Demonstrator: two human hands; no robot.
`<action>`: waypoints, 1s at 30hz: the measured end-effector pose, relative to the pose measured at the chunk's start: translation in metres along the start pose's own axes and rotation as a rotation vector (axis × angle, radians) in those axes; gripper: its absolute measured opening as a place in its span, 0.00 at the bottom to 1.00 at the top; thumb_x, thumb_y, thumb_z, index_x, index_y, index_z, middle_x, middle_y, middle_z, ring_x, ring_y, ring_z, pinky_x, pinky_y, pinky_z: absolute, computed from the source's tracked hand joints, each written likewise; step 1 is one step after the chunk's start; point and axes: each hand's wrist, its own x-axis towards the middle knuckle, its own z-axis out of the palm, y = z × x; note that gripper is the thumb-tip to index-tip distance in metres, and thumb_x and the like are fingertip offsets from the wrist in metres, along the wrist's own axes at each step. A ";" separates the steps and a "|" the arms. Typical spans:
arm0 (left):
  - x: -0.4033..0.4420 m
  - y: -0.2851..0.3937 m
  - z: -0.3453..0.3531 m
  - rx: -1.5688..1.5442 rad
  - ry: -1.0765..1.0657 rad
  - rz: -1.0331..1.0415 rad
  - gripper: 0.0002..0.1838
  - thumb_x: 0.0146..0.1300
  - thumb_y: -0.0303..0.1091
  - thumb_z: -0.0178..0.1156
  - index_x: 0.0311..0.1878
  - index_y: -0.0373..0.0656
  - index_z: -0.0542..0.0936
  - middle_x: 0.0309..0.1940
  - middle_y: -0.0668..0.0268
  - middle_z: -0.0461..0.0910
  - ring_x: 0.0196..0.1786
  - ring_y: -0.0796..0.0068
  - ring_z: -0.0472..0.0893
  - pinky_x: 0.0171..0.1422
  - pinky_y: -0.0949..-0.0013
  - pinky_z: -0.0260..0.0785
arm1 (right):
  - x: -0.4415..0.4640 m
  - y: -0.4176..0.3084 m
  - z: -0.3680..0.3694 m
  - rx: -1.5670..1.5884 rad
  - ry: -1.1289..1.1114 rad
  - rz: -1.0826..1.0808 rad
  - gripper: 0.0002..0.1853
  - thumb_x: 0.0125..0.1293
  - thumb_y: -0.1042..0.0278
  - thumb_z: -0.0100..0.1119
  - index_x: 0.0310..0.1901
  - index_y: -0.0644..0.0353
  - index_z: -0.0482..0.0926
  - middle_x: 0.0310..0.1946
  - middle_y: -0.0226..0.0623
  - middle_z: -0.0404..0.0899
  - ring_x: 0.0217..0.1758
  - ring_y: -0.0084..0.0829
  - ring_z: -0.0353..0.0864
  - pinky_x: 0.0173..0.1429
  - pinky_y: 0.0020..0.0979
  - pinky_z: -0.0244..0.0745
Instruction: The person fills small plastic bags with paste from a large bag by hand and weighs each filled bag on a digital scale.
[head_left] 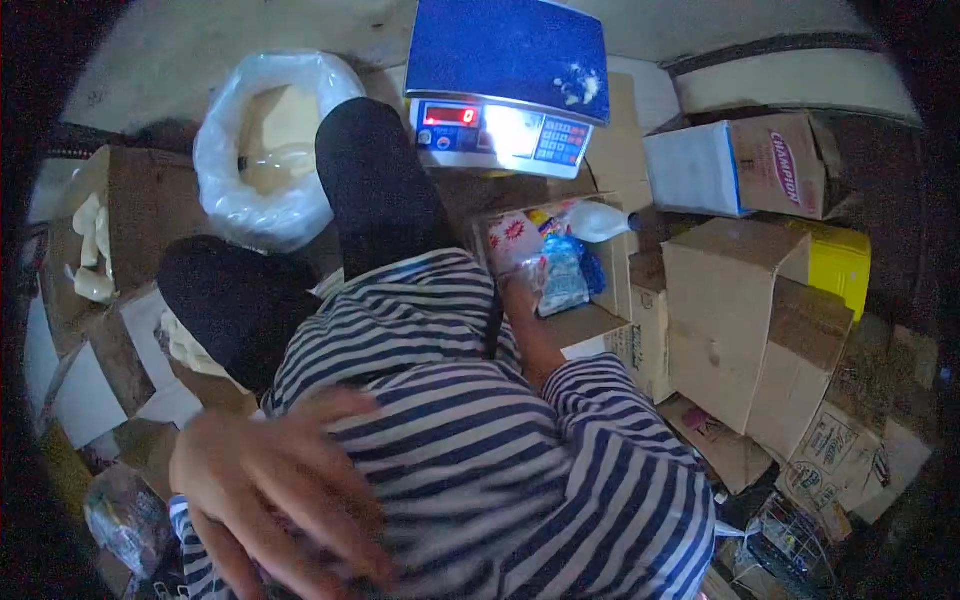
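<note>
My left hand (280, 490) hovers in front of my striped shirt at the lower left, slightly blurred, its fingers spread and holding nothing. My right hand (518, 293) reaches down into an open cardboard box (590, 325) beside my leg. Its fingers are mostly hidden by the box's contents, so I cannot tell whether they grip anything. Inside that box are a red-and-white printed plastic bag (512, 238), a blue plastic packet (565, 275) and a white bottle-like item (597, 221) near the right hand.
A digital scale (505, 60) reading 0 stands ahead, white crumbs on its blue platform. Left of it, a clear plastic bag (225, 190) lines an open container holding pale material. Pale pieces (95, 240) sit in a carton at far left. Cartons (725, 310) and a yellow container (840, 265) crowd the right.
</note>
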 end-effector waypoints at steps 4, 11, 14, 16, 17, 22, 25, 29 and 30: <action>-0.047 0.012 -0.016 0.688 0.249 -0.582 0.19 0.47 0.49 0.65 0.39 0.48 0.84 0.43 0.62 0.78 0.49 0.63 0.74 0.68 0.44 0.36 | -0.012 -0.007 -0.028 -0.043 -0.163 -0.037 0.20 0.61 0.54 0.46 0.53 0.48 0.72 0.56 0.46 0.67 0.61 0.46 0.64 0.63 0.50 0.59; -0.070 -0.035 0.011 0.683 0.248 -0.867 0.07 0.50 0.35 0.64 0.35 0.51 0.81 0.46 0.68 0.74 0.55 0.67 0.69 0.69 0.45 0.37 | 0.009 0.041 0.067 -0.263 0.124 -0.288 0.20 0.63 0.59 0.43 0.57 0.48 0.69 0.60 0.45 0.65 0.61 0.44 0.66 0.61 0.54 0.61; -0.067 -0.034 0.008 0.709 0.228 -0.810 0.05 0.47 0.32 0.64 0.29 0.48 0.78 0.49 0.67 0.73 0.58 0.65 0.68 0.69 0.44 0.37 | -0.008 0.024 -0.010 -0.103 0.187 -0.078 0.20 0.64 0.60 0.42 0.56 0.55 0.69 0.58 0.51 0.65 0.61 0.45 0.67 0.57 0.55 0.65; -0.059 -0.029 0.008 0.983 0.266 -0.802 0.06 0.44 0.31 0.64 0.27 0.48 0.76 0.51 0.65 0.72 0.60 0.63 0.66 0.69 0.43 0.36 | -0.005 0.035 -0.058 -0.103 0.045 -0.097 0.16 0.61 0.60 0.46 0.48 0.56 0.72 0.49 0.50 0.70 0.52 0.46 0.71 0.51 0.51 0.68; -0.054 -0.024 0.006 1.104 0.261 -0.806 0.05 0.44 0.30 0.62 0.26 0.48 0.75 0.54 0.63 0.71 0.62 0.61 0.64 0.69 0.42 0.37 | -0.003 0.044 -0.080 -0.116 -0.039 -0.140 0.14 0.60 0.59 0.48 0.43 0.57 0.74 0.44 0.50 0.72 0.48 0.46 0.72 0.48 0.50 0.69; -0.065 -0.009 -0.026 1.200 0.345 -0.794 0.03 0.45 0.30 0.58 0.26 0.47 0.75 0.57 0.62 0.69 0.64 0.59 0.62 0.68 0.41 0.37 | -0.009 0.065 -0.191 0.017 -0.156 -0.548 0.12 0.54 0.58 0.58 0.26 0.59 0.78 0.25 0.47 0.77 0.30 0.47 0.77 0.35 0.42 0.73; -0.070 -0.013 -0.019 1.078 0.170 -0.742 0.04 0.50 0.33 0.60 0.29 0.47 0.77 0.61 0.62 0.66 0.68 0.59 0.58 0.69 0.41 0.36 | 0.021 0.112 -0.190 0.113 -0.174 -0.554 0.11 0.56 0.61 0.56 0.29 0.61 0.76 0.23 0.40 0.77 0.26 0.34 0.77 0.32 0.35 0.73; -0.077 -0.033 0.000 0.864 -0.028 -0.731 0.07 0.49 0.37 0.64 0.31 0.47 0.78 0.60 0.68 0.68 0.69 0.59 0.56 0.70 0.42 0.34 | -0.006 0.091 -0.280 0.397 -0.244 -0.241 0.04 0.57 0.73 0.54 0.33 0.62 0.74 0.23 0.32 0.74 0.27 0.23 0.75 0.29 0.27 0.70; -0.078 -0.032 0.000 0.858 -0.034 -0.725 0.07 0.49 0.37 0.64 0.31 0.47 0.78 0.60 0.68 0.68 0.69 0.59 0.56 0.70 0.42 0.34 | -0.002 0.099 -0.289 0.417 -0.181 -0.320 0.03 0.56 0.75 0.54 0.33 0.62 0.75 0.23 0.31 0.75 0.28 0.22 0.75 0.30 0.26 0.70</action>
